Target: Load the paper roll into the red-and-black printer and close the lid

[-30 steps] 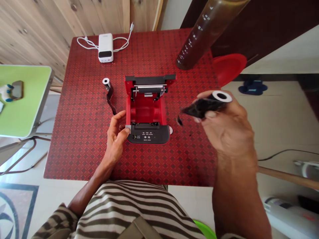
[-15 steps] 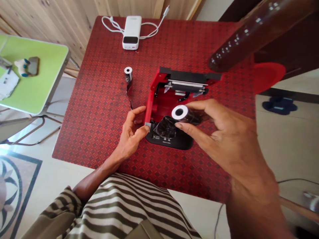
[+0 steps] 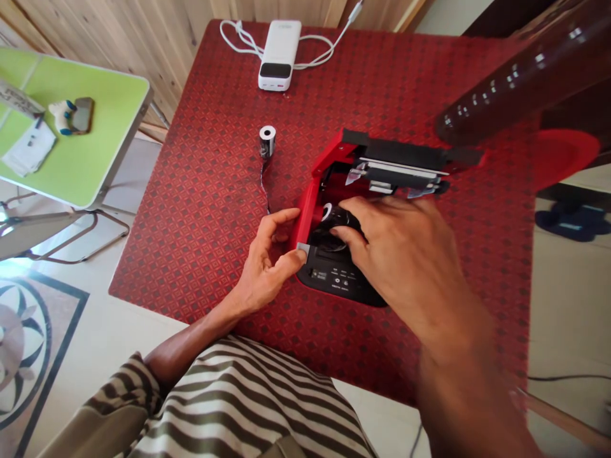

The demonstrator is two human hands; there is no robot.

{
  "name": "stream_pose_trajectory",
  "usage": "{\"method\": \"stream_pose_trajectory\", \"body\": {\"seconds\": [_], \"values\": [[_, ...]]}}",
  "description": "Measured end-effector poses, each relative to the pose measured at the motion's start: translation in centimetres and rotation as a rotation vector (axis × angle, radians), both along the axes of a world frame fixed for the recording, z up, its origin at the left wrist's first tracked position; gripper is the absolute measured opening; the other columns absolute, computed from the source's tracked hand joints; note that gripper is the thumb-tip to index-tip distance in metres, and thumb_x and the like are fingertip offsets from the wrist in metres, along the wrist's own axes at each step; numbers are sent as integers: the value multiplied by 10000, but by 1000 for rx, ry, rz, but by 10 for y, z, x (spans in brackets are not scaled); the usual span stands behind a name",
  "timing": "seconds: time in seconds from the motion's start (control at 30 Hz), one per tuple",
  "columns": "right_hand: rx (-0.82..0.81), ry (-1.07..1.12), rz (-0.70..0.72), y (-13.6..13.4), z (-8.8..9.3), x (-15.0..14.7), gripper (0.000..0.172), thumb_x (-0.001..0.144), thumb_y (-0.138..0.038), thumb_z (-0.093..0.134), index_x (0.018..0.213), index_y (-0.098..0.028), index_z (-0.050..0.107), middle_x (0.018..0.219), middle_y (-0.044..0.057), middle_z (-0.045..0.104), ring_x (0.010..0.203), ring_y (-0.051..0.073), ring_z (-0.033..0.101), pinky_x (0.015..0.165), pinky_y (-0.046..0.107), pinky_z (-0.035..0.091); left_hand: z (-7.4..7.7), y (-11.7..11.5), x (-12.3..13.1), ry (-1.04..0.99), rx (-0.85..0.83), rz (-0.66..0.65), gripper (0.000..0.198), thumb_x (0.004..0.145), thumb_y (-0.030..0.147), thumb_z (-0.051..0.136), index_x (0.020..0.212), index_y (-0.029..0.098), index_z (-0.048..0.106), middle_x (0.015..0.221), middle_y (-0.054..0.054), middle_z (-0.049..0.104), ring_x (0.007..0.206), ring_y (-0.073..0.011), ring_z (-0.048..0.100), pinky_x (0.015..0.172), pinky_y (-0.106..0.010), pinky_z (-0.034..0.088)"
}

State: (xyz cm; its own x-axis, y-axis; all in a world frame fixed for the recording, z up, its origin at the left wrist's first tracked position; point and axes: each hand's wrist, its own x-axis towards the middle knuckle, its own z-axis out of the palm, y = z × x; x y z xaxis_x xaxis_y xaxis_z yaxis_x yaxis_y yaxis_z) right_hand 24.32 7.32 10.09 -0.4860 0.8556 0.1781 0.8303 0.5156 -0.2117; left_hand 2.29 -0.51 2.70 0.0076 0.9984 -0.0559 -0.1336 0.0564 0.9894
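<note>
A red and black device [image 3: 344,273] stands with its lid raised on the red patterned table [image 3: 191,191]. My left hand [image 3: 272,261] grips the device's left front corner, thumb on a grey tab and fingers along the outer side. Inside the open compartment, my right hand [image 3: 405,248] holds a black-wrapped roll [image 3: 344,218] with a white end, close to the compartment's left wall. My fingers hide the roll's right part. Another roll [image 3: 267,142] with a white top stands left of the device, a thin dark strip trailing from it.
A white power bank [image 3: 280,54] with a looped white cable lies at the table's back. A dark brown shiny cylinder [image 3: 506,83] slants in from the upper right. To the left is a green table [image 3: 109,108] with a phone and papers on it.
My right hand has lowered the roll from above the device's front into the compartment. The black wrapping no longer covers the front panel. The view has shifted, and my left hand keeps its hold.
</note>
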Motion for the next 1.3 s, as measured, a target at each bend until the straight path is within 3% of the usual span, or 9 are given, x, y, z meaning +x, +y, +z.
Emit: {"method": "stream_pose_trajectory", "body": {"seconds": [0.23, 0.43, 0.57, 0.77, 0.87, 1.03, 1.17, 1.3], "values": [[-137, -164, 31, 25, 3, -7, 217, 1092, -133, 717, 1062, -253, 895, 1111, 150, 931, 1151, 398, 841, 1041, 521, 559, 13, 0, 5, -19, -84, 13, 659, 1081, 585, 908, 1652, 313, 720, 1563, -111, 810, 1304, -333, 758, 1246, -545, 637], [-126, -207, -33, 23, 4, -15, 218, 1090, -116, 726, 1011, -232, 893, 1089, 157, 932, 1117, 387, 841, 984, 489, 508, 13, 2, 4, -39, -74, 16, 647, 1072, 540, 922, 1643, 308, 726, 1540, -101, 831, 1282, -320, 761, 1210, -516, 638], [-124, -196, -60, 20, 7, -16, 218, 1093, -97, 738, 1049, -217, 915, 1116, 174, 946, 1170, 401, 861, 1023, 500, 527, 11, 1, 2, -27, -66, 4, 647, 1083, 561, 926, 1648, 310, 737, 1572, -105, 835, 1304, -322, 768, 1199, -507, 643], [-149, -108, -73, 22, 5, -17, 232, 1090, -84, 748, 1051, -231, 923, 1154, 192, 966, 1287, 459, 890, 1146, 576, 619, 6, 2, 0, -23, -43, 2, 673, 1090, 651, 929, 1654, 334, 742, 1550, -101, 851, 1262, -312, 786, 1107, -468, 678], [-121, -32, -63, 15, 4, -11, 275, 1100, -72, 729, 1141, -251, 934, 1212, 177, 969, 1305, 450, 894, 1207, 612, 635, 4, 3, -1, -28, -29, -4, 673, 1092, 653, 932, 1653, 337, 738, 1530, -98, 863, 1273, -311, 799, 1121, -469, 691], [-49, 276, 99, -9, 6, 28, 502, 1144, -33, 606, 1364, -317, 957, 1284, 60, 998, 1145, 346, 953, 1078, 524, 751, 4, 4, -4, 12, -23, -26, 687, 1113, 688, 906, 1670, 332, 721, 1511, -108, 868, 1255, -317, 811, 1092, -471, 701], [-46, 410, 195, -20, 6, 51, 496, 1154, -115, 735, 1536, -358, 938, 1425, 32, 996, 1264, 348, 968, 1178, 541, 787, 4, 5, -4, 6, -9, -28, 692, 1112, 710, 913, 1658, 330, 722, 1507, -110, 869, 1262, -324, 826, 1098, -480, 703], [-57, 441, 241, -16, 6, 42, 408, 1204, -114, 716, 1434, -337, 968, 1382, 36, 1002, 1275, 329, 958, 1187, 522, 787, 3, 7, -4, -13, 9, -23, 657, 1124, 669, 916, 1649, 326, 719, 1496, -104, 876, 1284, -322, 828, 1108, -477, 699]]}}
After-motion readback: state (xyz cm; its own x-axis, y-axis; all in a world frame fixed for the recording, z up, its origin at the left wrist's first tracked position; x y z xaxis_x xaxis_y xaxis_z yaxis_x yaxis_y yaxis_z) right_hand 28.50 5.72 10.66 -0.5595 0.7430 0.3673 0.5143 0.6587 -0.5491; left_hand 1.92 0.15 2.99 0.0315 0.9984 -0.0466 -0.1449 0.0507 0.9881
